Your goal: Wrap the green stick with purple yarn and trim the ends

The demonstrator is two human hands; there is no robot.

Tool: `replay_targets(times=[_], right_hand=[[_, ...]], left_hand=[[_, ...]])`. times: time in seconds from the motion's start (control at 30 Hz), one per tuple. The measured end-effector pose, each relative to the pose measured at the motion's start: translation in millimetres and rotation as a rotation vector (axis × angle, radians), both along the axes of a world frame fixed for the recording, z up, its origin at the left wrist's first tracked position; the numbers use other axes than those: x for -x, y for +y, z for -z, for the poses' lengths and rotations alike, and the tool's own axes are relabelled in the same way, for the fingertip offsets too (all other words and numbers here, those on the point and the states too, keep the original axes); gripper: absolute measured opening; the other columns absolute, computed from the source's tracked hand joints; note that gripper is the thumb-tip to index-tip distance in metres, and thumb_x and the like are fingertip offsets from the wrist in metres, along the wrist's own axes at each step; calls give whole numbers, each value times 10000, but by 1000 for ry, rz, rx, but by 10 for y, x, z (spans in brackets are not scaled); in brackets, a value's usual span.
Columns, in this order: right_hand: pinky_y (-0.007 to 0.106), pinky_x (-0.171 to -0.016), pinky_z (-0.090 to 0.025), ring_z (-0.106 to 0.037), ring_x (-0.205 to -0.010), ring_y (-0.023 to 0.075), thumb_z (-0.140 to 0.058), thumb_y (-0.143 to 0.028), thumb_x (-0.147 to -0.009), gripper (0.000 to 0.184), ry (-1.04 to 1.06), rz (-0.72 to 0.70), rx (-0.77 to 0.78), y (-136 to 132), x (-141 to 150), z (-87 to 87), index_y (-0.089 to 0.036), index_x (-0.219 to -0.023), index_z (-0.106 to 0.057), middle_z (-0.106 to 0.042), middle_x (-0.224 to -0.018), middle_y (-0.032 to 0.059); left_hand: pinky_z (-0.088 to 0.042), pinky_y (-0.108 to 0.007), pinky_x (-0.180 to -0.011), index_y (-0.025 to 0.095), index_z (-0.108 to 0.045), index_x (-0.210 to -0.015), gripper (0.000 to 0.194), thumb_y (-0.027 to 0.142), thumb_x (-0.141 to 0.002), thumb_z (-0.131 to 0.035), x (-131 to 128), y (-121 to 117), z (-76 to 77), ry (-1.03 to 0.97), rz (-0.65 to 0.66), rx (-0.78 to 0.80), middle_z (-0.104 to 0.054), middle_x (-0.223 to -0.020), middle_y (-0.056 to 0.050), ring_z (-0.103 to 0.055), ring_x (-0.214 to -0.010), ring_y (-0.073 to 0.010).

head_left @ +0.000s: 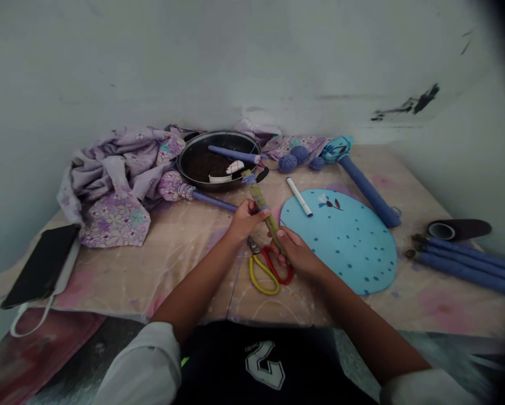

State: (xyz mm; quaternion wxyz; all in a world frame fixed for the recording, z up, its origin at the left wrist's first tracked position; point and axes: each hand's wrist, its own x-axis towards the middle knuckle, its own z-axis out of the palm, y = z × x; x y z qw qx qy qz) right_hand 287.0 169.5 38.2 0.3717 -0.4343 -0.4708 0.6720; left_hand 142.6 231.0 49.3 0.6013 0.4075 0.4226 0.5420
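A greenish-yellow stick [273, 226] slants across the middle of the view, its far part wound with blue-purple yarn [258, 197]. The thumb and fingers of my left hand [244, 220] close on the stick just below the windings. Lower down, my right hand [294, 247] grips the near end of the same stick. Under the hands lie scissors [264, 277] with one yellow and one red handle, their blades mostly hidden. A strand of yarn [234, 284] runs down to the table's front edge. Beside my right hand lies a rounded light-blue dotted sheet [349, 247].
A dark pan [183, 179] with brown material holds a wrapped stick [233, 153]. Around it are floral cloth [121, 185], yarn balls [288, 163], a marker [298, 197], and a cloth-headed stick [368, 191]. Blue wrapped rods [467, 264] lie right, a black-and-white device [44, 267] left.
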Motion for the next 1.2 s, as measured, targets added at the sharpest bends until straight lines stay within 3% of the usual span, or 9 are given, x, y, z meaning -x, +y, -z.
replay_targets(times=[0.1,0.17,0.3,0.43,0.57,0.73,0.9,1.2], right_hand=[[188,-352,-301,-384,-367,53,-466,-566,-841,366,44,16,-5,-10,-56,-29,-204,-886,-453,-473,-566,-75],[186,-350,-305,-383,-366,54,-465,-553,-847,350,67,24,-10,-6,-91,-53,-206,-892,-456,-480,-569,-73],[183,-346,-299,-392,-362,54,-468,-536,-853,340,84,0,-3,0,-128,-85,-202,-916,-473,-486,-566,-69],[185,-351,-304,-405,-365,57,-460,-533,-861,343,92,-24,-10,-11,-137,-90,-199,-937,-481,-489,-568,-65],[186,-352,-317,-404,-368,55,-459,-545,-859,346,87,-41,-10,-22,-131,-91,-203,-910,-473,-493,-578,-62],[178,-344,-289,-374,-362,47,-477,-558,-841,365,83,-19,17,-17,-87,-102,-198,-905,-468,-467,-566,-71],[177,-349,-258,-345,-372,41,-508,-574,-811,403,105,-20,75,-5,-37,-109,-186,-918,-485,-441,-563,-77],[176,-356,-248,-329,-381,38,-496,-591,-811,423,77,-59,94,-17,-56,-91,-186,-932,-496,-438,-577,-72]], left_hand=[[-460,-256,-587,174,-418,-666,502,624,-625,-637,65,-8,35,68,191,49,-547,-608,24,-542,-537,-92],[-455,-264,-564,161,-472,-640,538,696,-695,-498,128,8,55,132,244,46,-602,-649,-34,-575,-557,-120],[-449,-237,-611,144,-606,-646,430,573,-674,-630,202,56,53,331,205,-71,-617,-664,-40,-565,-626,-116],[-475,-268,-752,166,-644,-877,457,535,-614,-700,140,3,-39,-12,163,-65,-660,-840,-49,-614,-771,-130],[-459,-250,-621,143,-607,-883,478,504,-595,-731,17,-131,-111,40,380,-42,-619,-746,-29,-571,-639,-108],[-302,-194,-456,145,-548,-717,318,408,-649,-712,-58,-171,-84,217,211,-87,-508,-553,41,-407,-472,-42],[-144,-198,-382,158,-502,-696,328,378,-613,-730,-29,-114,-83,92,178,41,-391,-439,93,-270,-354,-9],[-90,-181,-369,161,-455,-656,372,302,-527,-774,11,-123,-219,-69,167,152,-332,-414,116,-225,-322,16]])
